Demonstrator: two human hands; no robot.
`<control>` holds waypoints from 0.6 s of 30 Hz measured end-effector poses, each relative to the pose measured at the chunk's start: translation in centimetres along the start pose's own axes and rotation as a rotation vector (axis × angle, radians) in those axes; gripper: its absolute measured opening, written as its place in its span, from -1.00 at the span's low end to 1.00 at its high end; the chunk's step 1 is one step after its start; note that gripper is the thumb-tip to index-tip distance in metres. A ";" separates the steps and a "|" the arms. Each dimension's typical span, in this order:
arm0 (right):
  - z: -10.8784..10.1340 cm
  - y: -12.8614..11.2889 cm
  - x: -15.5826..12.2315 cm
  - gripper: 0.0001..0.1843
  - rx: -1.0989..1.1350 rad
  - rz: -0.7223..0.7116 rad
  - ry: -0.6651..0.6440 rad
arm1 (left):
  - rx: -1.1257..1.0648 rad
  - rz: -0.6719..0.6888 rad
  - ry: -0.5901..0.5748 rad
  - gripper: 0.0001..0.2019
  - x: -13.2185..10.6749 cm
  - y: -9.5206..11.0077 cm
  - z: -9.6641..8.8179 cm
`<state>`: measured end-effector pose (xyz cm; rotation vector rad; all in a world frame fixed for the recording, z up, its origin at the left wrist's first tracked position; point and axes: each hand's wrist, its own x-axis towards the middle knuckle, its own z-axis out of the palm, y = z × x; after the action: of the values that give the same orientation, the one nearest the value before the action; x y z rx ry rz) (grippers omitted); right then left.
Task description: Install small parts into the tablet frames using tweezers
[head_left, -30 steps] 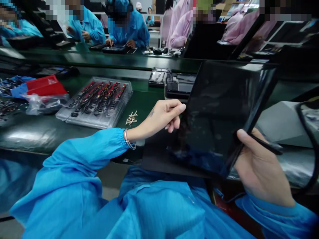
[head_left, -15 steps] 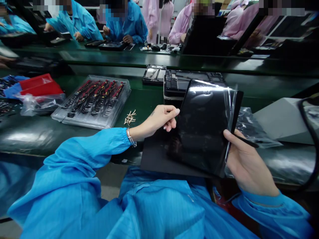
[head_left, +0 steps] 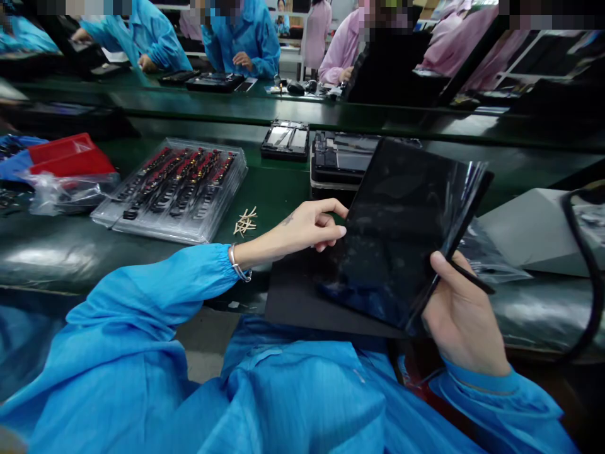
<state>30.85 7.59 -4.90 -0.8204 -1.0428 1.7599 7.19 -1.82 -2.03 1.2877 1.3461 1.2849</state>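
In my right hand (head_left: pixel 466 309) is a glossy black screen panel (head_left: pixel 397 233), tilted up toward me, with clear film showing along its right edge. My thumb lies on the front near the lower right edge. A thin black stick-like tool (head_left: pixel 475 277) also juts out from that hand; its kind is unclear. My left hand (head_left: pixel 319 224) is at the panel's left edge, index finger and thumb apart, the other fingers curled. Its index fingertip meets or nearly meets the edge. Beneath the panel lies a flat dark sheet or mat (head_left: pixel 302 296).
Left stands a clear plastic tray (head_left: pixel 174 189) of small red-and-black parts. Tan strips (head_left: pixel 245 221) lie beside it. Opened flat devices (head_left: pixel 286 140) and a device stack (head_left: pixel 333 170) are behind. A grey-white box (head_left: pixel 534 233) and black cable (head_left: pixel 581 239) stand right. Co-workers sit across.
The panel has tilted and its top has shifted right. My left index finger has opened away from the thumb toward the panel's edge. My right hand has moved slightly left.
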 end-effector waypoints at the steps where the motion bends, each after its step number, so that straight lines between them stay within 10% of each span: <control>1: 0.0 0.0 -0.1 -0.73 0.006 -0.001 0.005 | 0.007 0.007 -0.020 -0.84 -0.1 0.1 -0.1; 18: -0.4 0.2 0.2 -0.62 0.082 0.242 0.086 | 0.065 -0.061 -0.022 -0.86 0.2 0.3 -0.3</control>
<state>30.99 7.86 -5.26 -0.9955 -0.8364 1.9370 6.89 -1.73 -1.65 1.2916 1.4106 1.1908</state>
